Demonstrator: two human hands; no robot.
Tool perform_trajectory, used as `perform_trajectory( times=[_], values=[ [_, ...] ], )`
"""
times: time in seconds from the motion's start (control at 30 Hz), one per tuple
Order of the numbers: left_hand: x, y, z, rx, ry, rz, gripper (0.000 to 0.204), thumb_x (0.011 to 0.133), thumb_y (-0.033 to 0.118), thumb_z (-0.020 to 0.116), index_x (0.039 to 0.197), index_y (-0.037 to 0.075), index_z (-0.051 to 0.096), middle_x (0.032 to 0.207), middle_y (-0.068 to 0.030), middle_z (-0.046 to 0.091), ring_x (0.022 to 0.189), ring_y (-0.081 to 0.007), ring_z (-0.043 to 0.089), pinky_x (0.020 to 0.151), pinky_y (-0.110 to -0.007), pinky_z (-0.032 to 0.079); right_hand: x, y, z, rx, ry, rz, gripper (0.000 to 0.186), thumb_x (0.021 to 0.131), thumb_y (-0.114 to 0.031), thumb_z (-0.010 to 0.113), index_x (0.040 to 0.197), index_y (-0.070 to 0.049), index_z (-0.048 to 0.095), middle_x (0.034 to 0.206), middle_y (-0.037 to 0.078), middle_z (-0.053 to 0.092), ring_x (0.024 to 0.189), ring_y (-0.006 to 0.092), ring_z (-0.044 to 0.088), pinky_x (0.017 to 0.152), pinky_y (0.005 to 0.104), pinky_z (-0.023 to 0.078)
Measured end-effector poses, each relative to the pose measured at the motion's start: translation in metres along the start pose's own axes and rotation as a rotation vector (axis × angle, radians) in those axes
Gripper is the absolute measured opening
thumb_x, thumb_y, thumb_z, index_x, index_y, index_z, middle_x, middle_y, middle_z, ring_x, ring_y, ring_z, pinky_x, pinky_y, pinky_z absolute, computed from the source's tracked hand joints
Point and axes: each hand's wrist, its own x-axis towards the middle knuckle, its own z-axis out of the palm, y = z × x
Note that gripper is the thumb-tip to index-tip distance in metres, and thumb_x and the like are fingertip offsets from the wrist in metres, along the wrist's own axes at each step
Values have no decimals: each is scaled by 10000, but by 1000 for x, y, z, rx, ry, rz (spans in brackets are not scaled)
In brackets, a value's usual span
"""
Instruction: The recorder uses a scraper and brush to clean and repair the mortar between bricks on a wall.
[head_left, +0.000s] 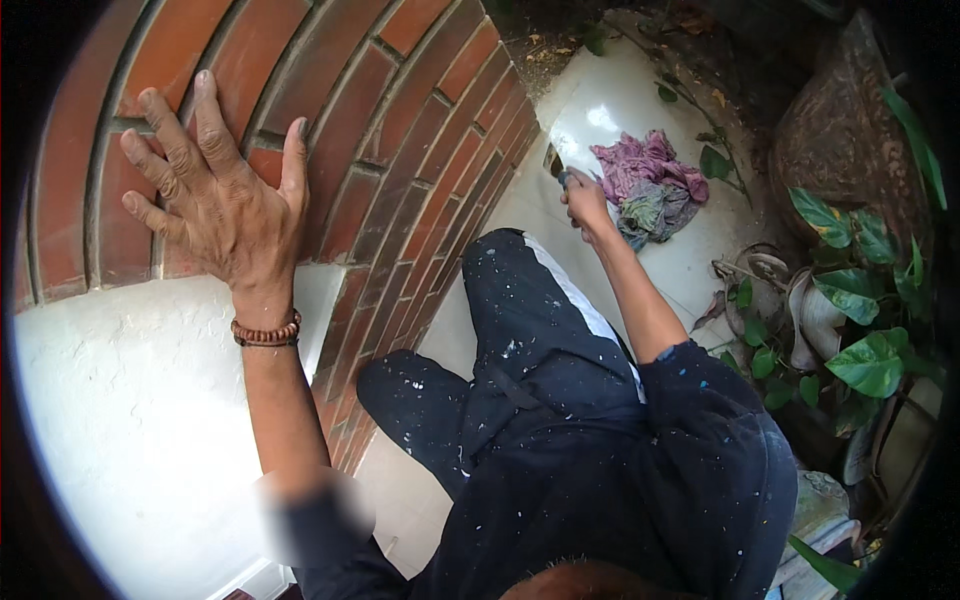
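Note:
My left hand (225, 195) lies flat against the red brick wall (335, 120), its fingers and thumb spread and nothing held. A beaded bracelet (266, 330) circles that wrist. Lower down by the foot of the wall, my right hand (586, 205) is closed, with the fingers curled round something small and greyish that I cannot make out. Right beside it, a crumpled purple and grey-green rag (652, 185) rests on the pale floor tiles (585, 105). A small dark patch shows where wall and floor meet, near the right fingertips.
White plastered wall (130, 420) adjoins the bricks at the left. Leafy green plants (865, 360) and a large brown pot (850, 140) line the right side, with dry curled leaves (815, 315) at the tile edge. My bent legs in paint-specked dark trousers (520, 330) fill the middle.

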Motion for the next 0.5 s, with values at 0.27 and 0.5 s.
perform_trajectory(
  times=[0.27,0.5],
  values=[
    [5,14,12,83,36,-95,911,816,809,556,1575,343,365,1701,-87,191,1587,-318,33,1213,-555,-183,106,-2,31,-74,-102,166,186,973,-211,460,872,-92,563,657,20,485,446,113,368,390,306,263],
    [-1,2,18,93,101,-39,917,812,802,594,1567,328,383,1676,-102,232,1572,-351,47,1187,-643,-76,75,-22,34,134,-139,246,260,1019,-262,430,1090,-157,657,670,-23,477,450,70,295,400,251,245]
  ],
)
